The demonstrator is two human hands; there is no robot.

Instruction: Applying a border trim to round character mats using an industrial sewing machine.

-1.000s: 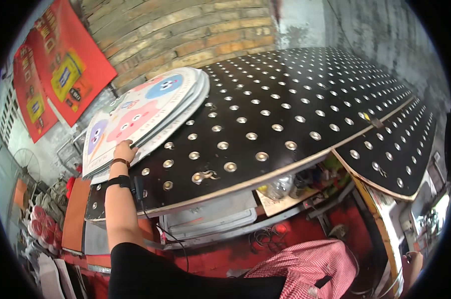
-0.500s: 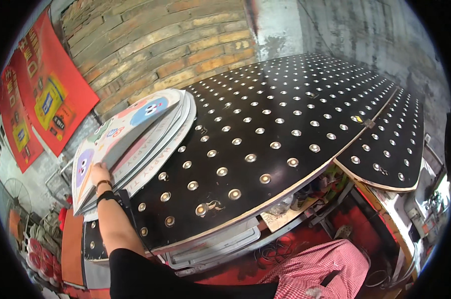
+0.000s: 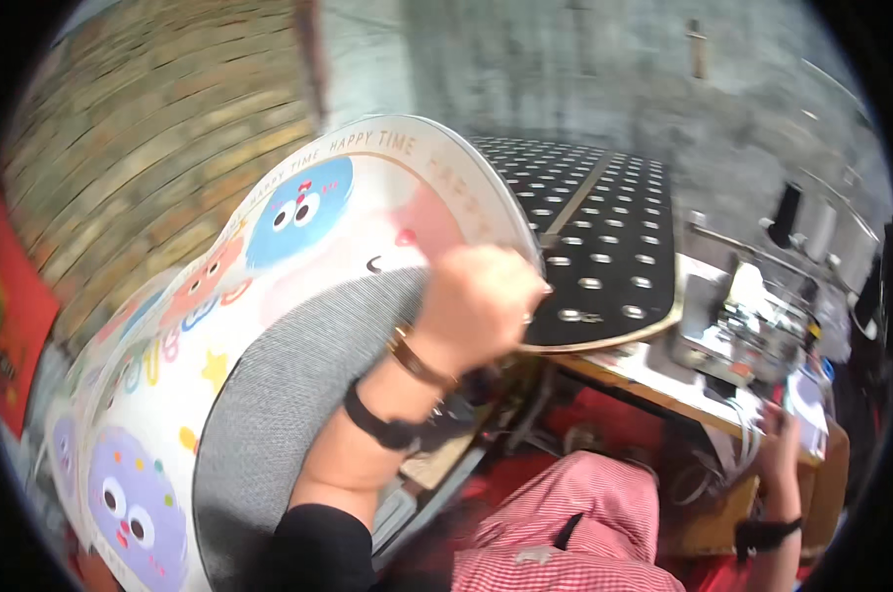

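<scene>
My left hand (image 3: 481, 301), wearing a brown bangle and a black wristband, is closed in a fist on the edge of a floor mat (image 3: 298, 212). The mat has a white face with blue, purple and orange cartoon characters. Its edge is lifted and folded over, so a grey textured underside (image 3: 288, 395) shows near my forearm. Other mats seem to be layered with it at the left. My right hand (image 3: 782, 434), also with a black wristband, is at the far right, beside the sewing machine (image 3: 742, 331) and some white material. Its fingers are too blurred to read.
A black tabletop studded with silver rounds (image 3: 604, 237) extends behind the mat. The sewing machine stands on a wood-edged table (image 3: 653, 385) to the right. A red-checked cloth (image 3: 565, 513) covers my lap. A brick wall (image 3: 180, 148) rises behind on the left.
My left hand has lifted the mat off the studded table and brought it rightward and closer. The view has turned right, and my right hand has come into sight by the sewing machine.
</scene>
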